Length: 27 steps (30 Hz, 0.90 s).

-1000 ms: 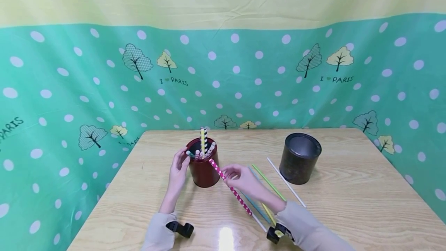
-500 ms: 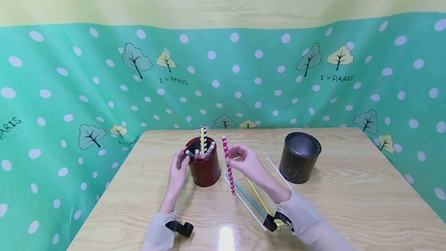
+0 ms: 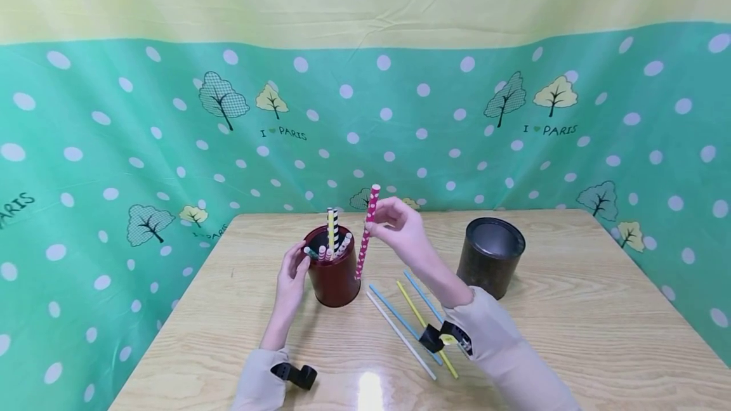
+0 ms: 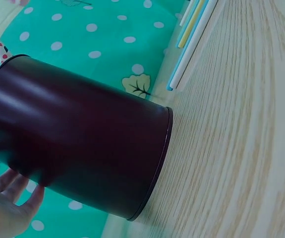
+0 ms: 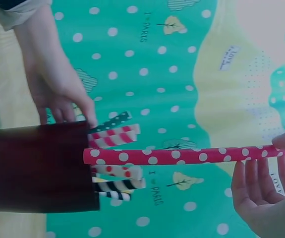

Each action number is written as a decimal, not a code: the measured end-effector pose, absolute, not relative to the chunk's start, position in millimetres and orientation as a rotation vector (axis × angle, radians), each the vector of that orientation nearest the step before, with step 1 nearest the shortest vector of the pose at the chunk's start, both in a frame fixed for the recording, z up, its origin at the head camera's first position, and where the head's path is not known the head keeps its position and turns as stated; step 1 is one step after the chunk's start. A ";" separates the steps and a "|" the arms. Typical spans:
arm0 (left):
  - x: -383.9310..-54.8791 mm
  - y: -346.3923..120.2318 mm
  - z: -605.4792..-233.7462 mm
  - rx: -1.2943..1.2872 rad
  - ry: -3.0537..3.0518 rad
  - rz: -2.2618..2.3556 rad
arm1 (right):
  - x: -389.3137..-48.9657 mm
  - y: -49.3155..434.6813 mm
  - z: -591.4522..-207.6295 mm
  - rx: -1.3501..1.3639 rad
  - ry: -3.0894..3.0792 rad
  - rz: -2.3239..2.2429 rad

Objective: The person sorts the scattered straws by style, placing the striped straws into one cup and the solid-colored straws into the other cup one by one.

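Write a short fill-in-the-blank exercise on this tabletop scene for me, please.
1. The right hand holds a pink straw patterned with white polka ____.
2. The black container stands to the ____ of the straw container, which the left hand touches.
3. On the table lie one white stick, one yellow stick and two ____ sticks.

Missing words: dots; right; blue.

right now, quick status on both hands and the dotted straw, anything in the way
Right hand pinching pink dotted straw, near-upright, lower end outside red can. Left hand against the can. Other straws inside might crowd the opening.
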State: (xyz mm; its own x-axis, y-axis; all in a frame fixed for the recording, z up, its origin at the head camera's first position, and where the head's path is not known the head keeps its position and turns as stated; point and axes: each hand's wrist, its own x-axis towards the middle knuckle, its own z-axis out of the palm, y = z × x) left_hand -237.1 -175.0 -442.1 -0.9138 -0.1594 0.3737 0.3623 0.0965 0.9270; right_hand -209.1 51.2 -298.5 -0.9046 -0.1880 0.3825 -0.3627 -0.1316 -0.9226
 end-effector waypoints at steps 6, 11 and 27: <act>-235.4 -175.7 -441.3 -0.190 -2.004 -1.895 | -212.5 49.3 -284.9 0.555 -1.922 2.183; -235.9 -175.8 -441.2 -0.193 -2.002 -1.906 | -217.1 46.7 -280.0 0.493 -1.892 2.167; -237.6 -177.2 -444.8 -0.255 -1.961 -1.884 | -237.3 26.4 -294.8 0.451 -1.933 2.121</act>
State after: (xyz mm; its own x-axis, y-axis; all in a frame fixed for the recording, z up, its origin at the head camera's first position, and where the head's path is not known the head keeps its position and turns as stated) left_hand -237.6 -177.2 -444.8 -0.9002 -0.1467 0.4100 0.4037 0.0715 0.9121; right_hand -237.3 26.4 -294.8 -0.9245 -0.0320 0.3798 -0.3752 -0.0989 -0.9216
